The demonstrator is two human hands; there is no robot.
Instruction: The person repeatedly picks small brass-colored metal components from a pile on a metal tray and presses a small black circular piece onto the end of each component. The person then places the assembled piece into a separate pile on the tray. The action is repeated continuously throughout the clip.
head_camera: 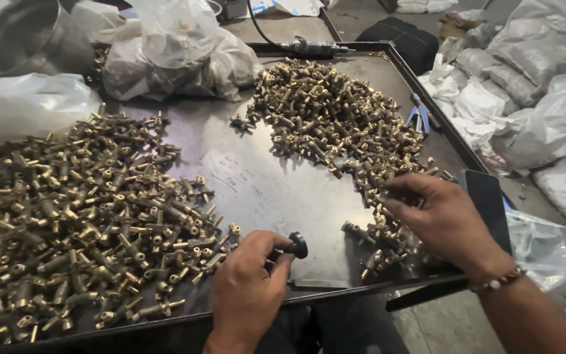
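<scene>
My left hand (247, 292) is near the front edge of a dark metal tray (257, 190) and is closed around a small tool with a round black knob (298, 244). My right hand (443, 219) reaches into the near end of a heap of small brass fittings (335, 118), its fingers curled over a few of them; whether it grips one I cannot tell. A second, larger heap of longer brass valve pieces (80, 223) lies on the left of the tray, right beside my left hand.
Clear plastic bags (178, 56) and a metal bucket (24, 36) stand at the back left. A pneumatic tool with a black hose (312, 47) lies at the tray's far edge. Blue-handled pliers (419, 115) rest at the right rim. White filled sacks (532, 98) pile up on the right.
</scene>
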